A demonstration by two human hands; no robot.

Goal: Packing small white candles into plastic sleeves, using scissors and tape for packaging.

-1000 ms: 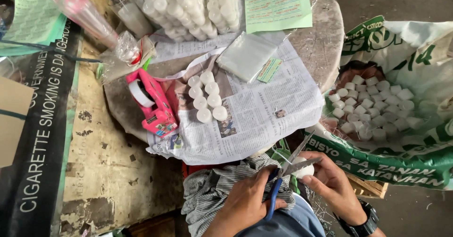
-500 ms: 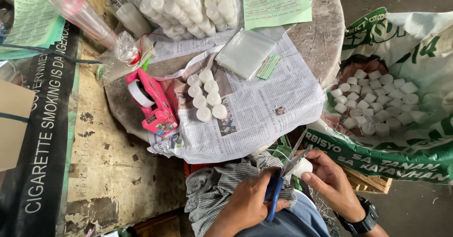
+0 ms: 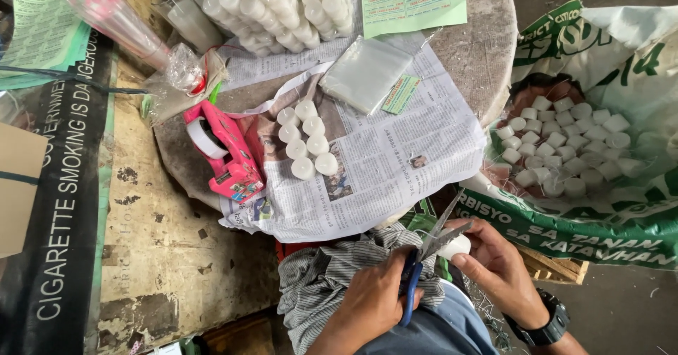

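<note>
My left hand (image 3: 373, 300) grips blue-handled scissors (image 3: 422, 256) with the blades partly apart, pointing up and right. My right hand (image 3: 494, 263) holds a small white candle (image 3: 456, 247) right at the blades. Both hands are low in the view, over my lap and a striped grey cloth (image 3: 318, 277). On a sheet of newspaper (image 3: 395, 164) just above them stand several white candles (image 3: 305, 137) in two short rows.
A pink tape dispenser (image 3: 222, 154) lies left of the rows. A green and white sack (image 3: 600, 136) of loose white candles is open at the right. Clear bags (image 3: 367, 72) and packed candles (image 3: 275, 5) lie at the back of the round stone table (image 3: 480, 51).
The hands and scissors shifted slightly; the scissors stay at the candle in my right hand. The view has moved a little.
</note>
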